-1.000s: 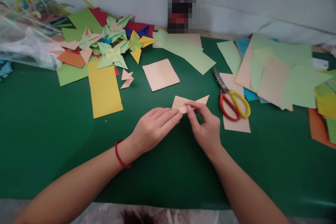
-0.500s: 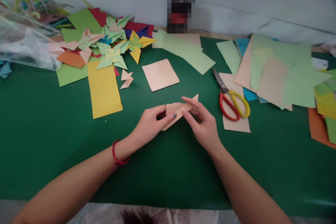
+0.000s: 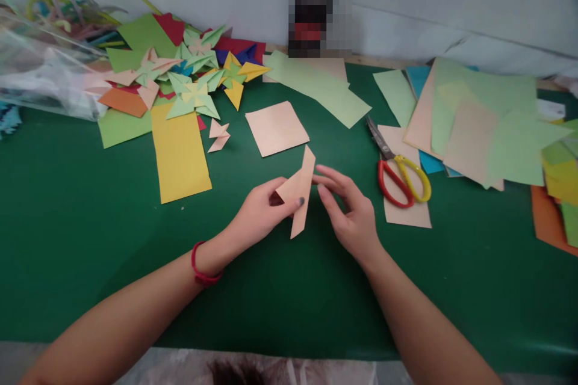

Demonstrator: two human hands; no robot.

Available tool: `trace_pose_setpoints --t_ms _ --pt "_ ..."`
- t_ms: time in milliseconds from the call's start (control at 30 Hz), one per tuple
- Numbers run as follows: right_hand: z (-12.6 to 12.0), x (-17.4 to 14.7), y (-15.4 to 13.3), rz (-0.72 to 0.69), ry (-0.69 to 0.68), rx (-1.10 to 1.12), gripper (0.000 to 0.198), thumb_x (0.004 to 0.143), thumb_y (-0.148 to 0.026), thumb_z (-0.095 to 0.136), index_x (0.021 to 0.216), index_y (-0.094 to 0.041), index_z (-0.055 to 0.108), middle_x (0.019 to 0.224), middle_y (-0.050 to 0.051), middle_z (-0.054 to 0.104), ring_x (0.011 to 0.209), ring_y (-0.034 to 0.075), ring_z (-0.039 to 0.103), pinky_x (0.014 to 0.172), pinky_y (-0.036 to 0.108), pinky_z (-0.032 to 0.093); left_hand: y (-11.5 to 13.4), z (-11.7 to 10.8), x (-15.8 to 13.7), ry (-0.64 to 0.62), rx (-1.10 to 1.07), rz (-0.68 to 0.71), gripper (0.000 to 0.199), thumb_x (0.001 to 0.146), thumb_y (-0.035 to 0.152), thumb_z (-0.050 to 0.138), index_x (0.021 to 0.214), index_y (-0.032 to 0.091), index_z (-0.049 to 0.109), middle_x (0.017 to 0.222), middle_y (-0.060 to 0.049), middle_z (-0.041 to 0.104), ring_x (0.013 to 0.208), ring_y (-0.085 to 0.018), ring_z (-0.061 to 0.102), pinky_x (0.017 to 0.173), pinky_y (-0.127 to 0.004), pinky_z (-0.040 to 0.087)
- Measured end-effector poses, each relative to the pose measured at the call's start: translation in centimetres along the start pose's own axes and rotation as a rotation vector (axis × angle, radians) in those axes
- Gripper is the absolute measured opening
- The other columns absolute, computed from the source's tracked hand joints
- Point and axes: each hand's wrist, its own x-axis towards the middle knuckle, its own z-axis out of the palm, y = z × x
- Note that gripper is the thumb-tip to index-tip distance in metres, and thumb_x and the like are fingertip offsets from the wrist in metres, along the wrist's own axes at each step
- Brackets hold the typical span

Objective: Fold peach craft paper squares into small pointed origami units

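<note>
Between the thumb and fingers of my left hand (image 3: 266, 207) is a folded pale pink paper (image 3: 304, 192), with a narrow slanted strip standing nearly upright and a pointed flap on its left. My right hand (image 3: 352, 210) is just to the right of it, fingers apart; a fingertip reaches the paper's edge, and whether it touches I cannot tell. Beyond the paper lies a pale pink square sheet (image 3: 277, 129). A small folded pink piece (image 3: 219, 136) sits to the left of that square.
Red-and-yellow-handled scissors (image 3: 397, 171) lie on a pink strip (image 3: 406, 216) at right. Mixed sheets (image 3: 515, 126) are piled behind them. At left are a yellow rectangle (image 3: 180, 162), folded paper stars (image 3: 194, 95) and a clear plastic bag (image 3: 45, 72). Everything rests on a green tabletop (image 3: 271, 301).
The folded paper has turned in my left hand, its strip going from slanting rightward to nearly upright. My right fingers have come off its upper end.
</note>
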Motion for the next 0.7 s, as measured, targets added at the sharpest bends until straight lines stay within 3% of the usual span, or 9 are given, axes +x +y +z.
trace_pose_setpoints --t_ms 100,267,500,700 --pt "-0.4 0.2 0.2 -0.136 -0.058 -0.107 0.027 0.086 -0.015 0.048 0.103 -0.029 0.063 0.121 0.003 0.059 0.109 0.020 0.057 0.093 0.042 0.048 -0.1 0.0 0.2 0.019 -0.168 -0.029 0.026 0.079 0.032 0.060 0.098 0.015 0.057 0.086 -0.003 0.062 0.077 -0.016 0.062 0.067 -0.027 0.052" --pt "-0.5 0.3 0.8 -0.255 -0.151 -0.184 0.031 0.084 -0.013 0.050 0.105 -0.031 0.064 0.127 0.004 0.054 0.114 0.020 0.053 0.089 0.041 0.051 -0.4 0.0 0.4 0.018 -0.317 -0.033 0.029 0.078 0.027 0.061 0.104 0.014 0.057 0.097 -0.006 0.064 0.088 -0.018 0.063 0.074 -0.031 0.055" --pt "-0.7 0.4 1.4 -0.310 -0.122 -0.225 0.026 0.083 -0.014 0.054 0.100 -0.030 0.065 0.121 0.004 0.059 0.109 0.020 0.055 0.089 0.041 0.050 -0.6 -0.1 0.6 0.002 -0.427 -0.040 0.024 0.079 0.028 0.060 0.099 0.014 0.059 0.093 -0.005 0.065 0.085 -0.017 0.063 0.072 -0.028 0.054" --pt "-0.7 0.5 1.6 -0.308 -0.127 -0.226 0.024 0.083 -0.016 0.054 0.097 -0.031 0.066 0.121 0.004 0.058 0.109 0.020 0.055 0.085 0.042 0.051 -0.8 -0.1 0.9 0.021 -0.438 -0.064 0.021 0.083 0.033 0.054 0.085 0.014 0.060 0.078 -0.002 0.062 0.073 -0.014 0.061 0.071 -0.030 0.054"
